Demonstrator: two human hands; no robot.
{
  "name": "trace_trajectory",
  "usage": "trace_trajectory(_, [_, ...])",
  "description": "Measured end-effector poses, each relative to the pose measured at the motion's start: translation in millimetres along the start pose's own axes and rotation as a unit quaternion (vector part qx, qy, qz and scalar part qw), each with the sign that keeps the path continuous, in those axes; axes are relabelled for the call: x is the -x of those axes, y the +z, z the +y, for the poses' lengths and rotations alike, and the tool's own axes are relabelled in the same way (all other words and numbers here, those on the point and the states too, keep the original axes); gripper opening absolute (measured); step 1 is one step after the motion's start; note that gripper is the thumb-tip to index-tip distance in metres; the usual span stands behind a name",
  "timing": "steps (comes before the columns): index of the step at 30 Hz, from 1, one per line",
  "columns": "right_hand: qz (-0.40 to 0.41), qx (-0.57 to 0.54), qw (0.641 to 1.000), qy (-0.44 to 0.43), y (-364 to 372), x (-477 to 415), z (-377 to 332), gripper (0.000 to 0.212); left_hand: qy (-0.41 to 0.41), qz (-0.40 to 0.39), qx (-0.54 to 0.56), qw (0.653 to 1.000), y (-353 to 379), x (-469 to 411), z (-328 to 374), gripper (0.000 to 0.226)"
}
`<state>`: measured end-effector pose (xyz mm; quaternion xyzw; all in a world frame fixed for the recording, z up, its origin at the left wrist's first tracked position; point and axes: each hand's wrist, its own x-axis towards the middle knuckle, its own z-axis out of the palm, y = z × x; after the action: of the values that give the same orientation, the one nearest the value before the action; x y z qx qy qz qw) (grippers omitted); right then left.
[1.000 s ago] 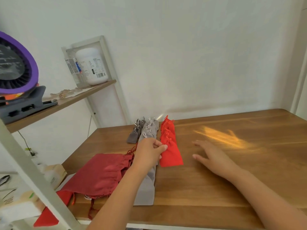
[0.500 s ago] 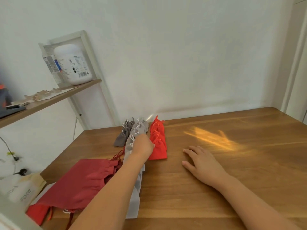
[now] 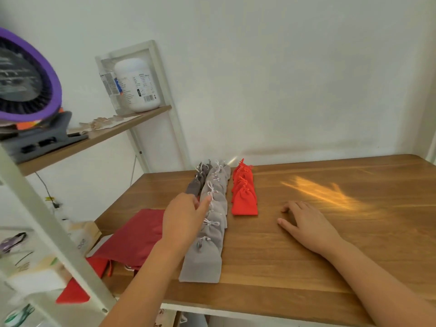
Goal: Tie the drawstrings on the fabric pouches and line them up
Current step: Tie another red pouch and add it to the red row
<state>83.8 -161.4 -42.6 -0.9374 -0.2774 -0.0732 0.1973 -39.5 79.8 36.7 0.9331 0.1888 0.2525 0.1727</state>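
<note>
The left hand [image 3: 184,220] and right hand [image 3: 306,224] are bare, forearms [image 3: 368,263] likewise.

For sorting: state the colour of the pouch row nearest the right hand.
Bright red: small fabric drawstring pouches, head view.

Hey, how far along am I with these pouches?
Done: dark grey row, light grey row and red row lie lined up, ties visible. In hand: left hand touches the light grey row; right hand rests flat on the table. Left: the large dark red bag beside them lies out of line.
</note>
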Motion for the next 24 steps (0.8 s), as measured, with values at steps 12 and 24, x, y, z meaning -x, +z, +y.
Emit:
trace_trajectory(12, [-0.001,-0.042,0.999,-0.017,7,16,-48,0.024,-0.097,-0.043,0.098,0.990,-46,123,-93,0.017])
trace_trajectory(24, [-0.018,-0.157,0.944,-0.291,33,70,-233,0.026,-0.126,0.179,0.096,0.971,-98,153,-136,0.011])
